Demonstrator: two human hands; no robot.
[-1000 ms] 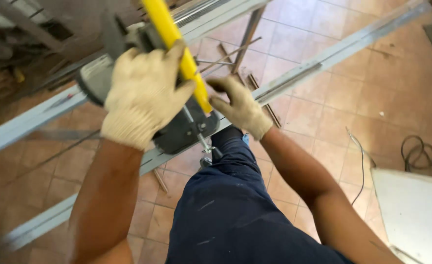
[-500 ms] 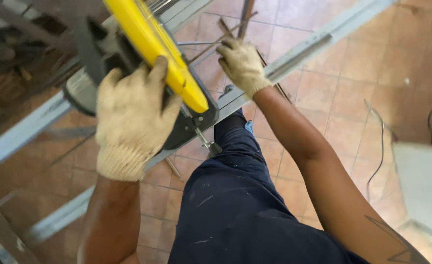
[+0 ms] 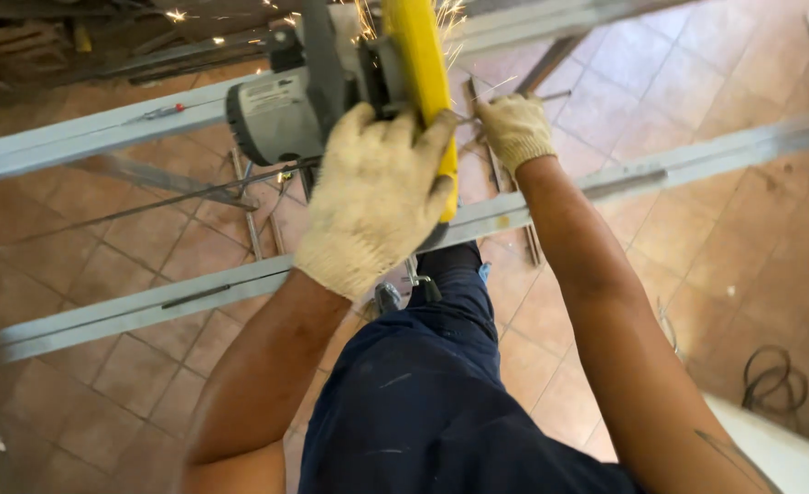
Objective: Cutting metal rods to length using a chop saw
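pale rectangular label (image 3: 275, 95) on grey saw motor housing (image 3: 272, 119)

Sparks (image 3: 368, 18) now off the chop saw (image 3: 331, 82).

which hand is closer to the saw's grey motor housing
Left. The left hand grips the yellow handle right beside the grey motor housing. The right hand sits on the far side of the handle, resting on the metal piece being cut.

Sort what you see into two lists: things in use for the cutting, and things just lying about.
In use: left hand gripping the yellow-handled saw; grey motor housing; right hand steadying the work; metal bar; sparks.

Lying about: coiled cable; loose metal strips on the tiled floor.
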